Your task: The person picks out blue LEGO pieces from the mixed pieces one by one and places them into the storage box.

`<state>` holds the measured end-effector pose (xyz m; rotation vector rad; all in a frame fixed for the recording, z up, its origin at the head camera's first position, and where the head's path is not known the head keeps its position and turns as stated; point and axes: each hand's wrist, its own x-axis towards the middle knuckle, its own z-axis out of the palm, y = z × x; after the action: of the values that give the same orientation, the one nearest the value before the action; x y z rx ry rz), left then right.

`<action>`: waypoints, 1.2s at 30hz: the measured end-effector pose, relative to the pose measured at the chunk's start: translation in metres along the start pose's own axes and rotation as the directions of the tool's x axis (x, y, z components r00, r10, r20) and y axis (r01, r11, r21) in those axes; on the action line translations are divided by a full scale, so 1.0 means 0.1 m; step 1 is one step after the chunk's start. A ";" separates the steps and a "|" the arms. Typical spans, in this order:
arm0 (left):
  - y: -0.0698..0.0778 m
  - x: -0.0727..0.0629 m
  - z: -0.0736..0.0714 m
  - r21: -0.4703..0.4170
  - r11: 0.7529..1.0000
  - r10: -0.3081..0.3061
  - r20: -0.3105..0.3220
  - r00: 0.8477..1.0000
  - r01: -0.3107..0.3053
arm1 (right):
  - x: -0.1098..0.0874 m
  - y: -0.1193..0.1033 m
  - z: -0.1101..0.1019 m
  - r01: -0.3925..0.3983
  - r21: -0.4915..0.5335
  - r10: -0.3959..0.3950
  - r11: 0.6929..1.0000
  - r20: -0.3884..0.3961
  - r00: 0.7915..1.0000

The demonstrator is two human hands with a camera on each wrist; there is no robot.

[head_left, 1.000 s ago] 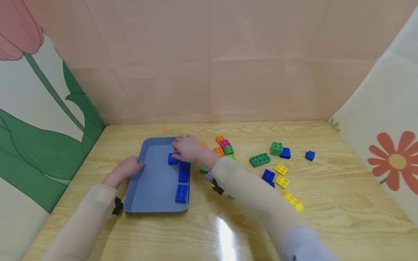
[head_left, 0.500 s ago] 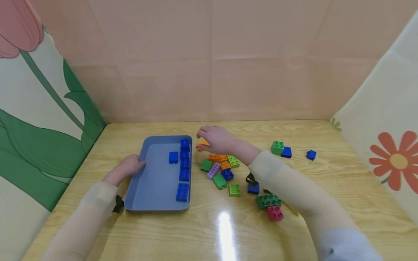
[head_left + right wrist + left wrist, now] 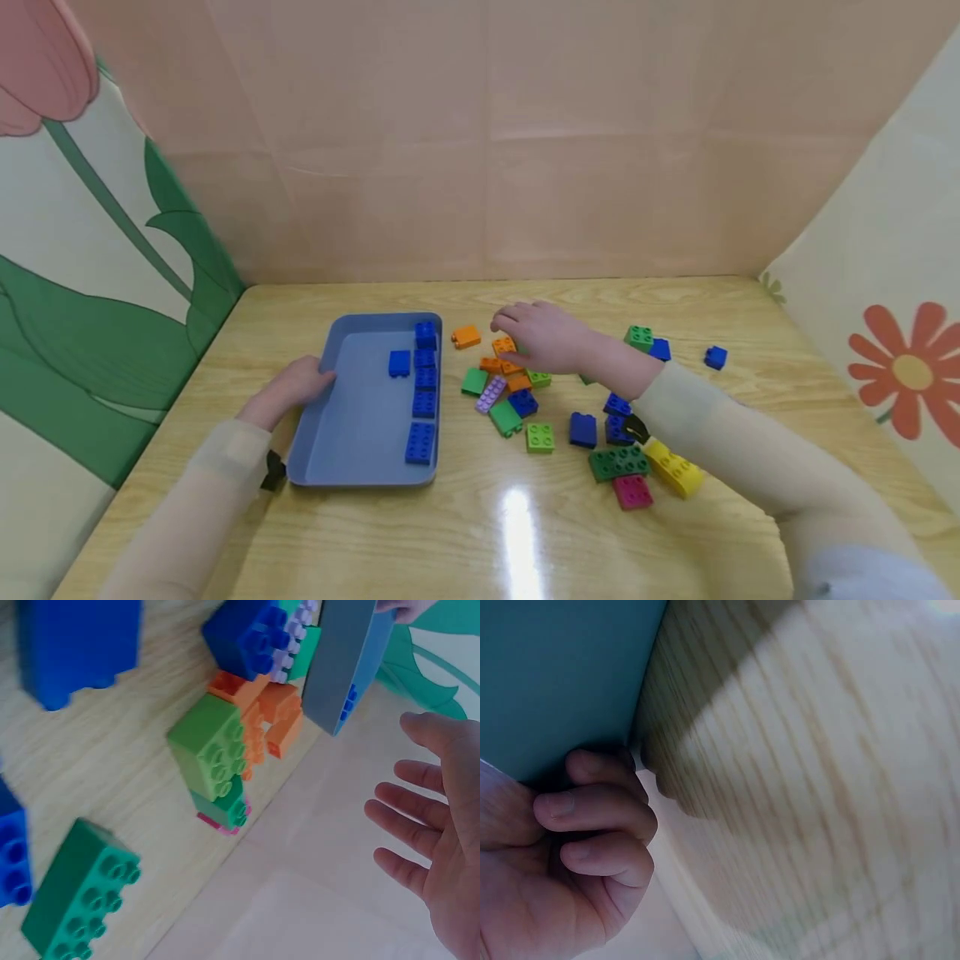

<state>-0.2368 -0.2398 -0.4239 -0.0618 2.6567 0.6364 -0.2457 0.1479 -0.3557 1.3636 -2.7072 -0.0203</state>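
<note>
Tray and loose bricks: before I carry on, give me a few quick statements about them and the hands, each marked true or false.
1. The left hand grips the tray by its edge. True.
2. The tray contains bricks of several colours. False: only blue bricks lie in it.
3. The right hand holds nothing. True.
4. Every blue brick is inside the tray. False: several loose ones lie on the table.
5. In the head view, the yellow brick lies right of the tray. True.

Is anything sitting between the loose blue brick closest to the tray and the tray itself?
Yes: the purple brick and a green brick lie just left of that blue brick, then comes the tray's raised rim.
</note>
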 end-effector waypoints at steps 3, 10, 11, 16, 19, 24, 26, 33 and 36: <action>-0.01 -0.01 0.00 -0.002 1.000 0.001 -0.001 1.000 -0.001 | -0.09 0.01 0.02 0.020 -0.014 -0.020 1.000 0.004 1.000; -0.03 -0.02 0.00 0.002 1.000 0.019 -0.009 1.000 -0.019 | -0.30 0.00 0.09 0.024 -0.032 -0.023 0.999 0.035 0.999; -0.03 -0.02 -0.01 0.005 1.000 0.023 -0.013 1.000 -0.023 | -0.33 0.00 0.10 0.021 -0.032 -0.019 0.999 0.040 0.999; -0.04 0.00 -0.01 0.012 1.000 0.025 -0.019 1.000 -0.025 | -0.44 -0.08 0.18 0.051 0.028 -0.052 0.998 0.045 0.998; -0.05 0.01 -0.02 0.015 0.999 0.030 -0.018 0.999 -0.030 | -0.46 -0.13 0.23 0.090 0.074 -0.094 0.993 0.053 0.994; -0.06 0.01 -0.01 0.009 1.000 0.012 -0.013 1.000 -0.012 | -0.47 -0.17 0.30 0.107 0.101 -0.116 0.989 0.082 0.990; -0.06 0.02 0.00 0.003 1.000 -0.005 -0.006 1.000 0.005 | -0.46 -0.18 0.32 0.101 0.108 -0.111 0.989 0.096 0.989; -0.06 0.05 0.01 -0.003 1.000 -0.023 0.010 1.000 0.023 | -0.42 -0.19 0.37 0.106 0.084 -0.117 0.991 0.138 0.983; -0.06 0.05 0.01 -0.003 1.000 -0.021 0.010 1.000 0.021 | -0.42 -0.19 0.38 0.104 0.076 -0.114 0.992 0.153 0.982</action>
<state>-0.2403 -0.2441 -0.4295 -0.0870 2.6416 0.6329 -0.2094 0.1686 -0.3984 1.5927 -2.7791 -0.0475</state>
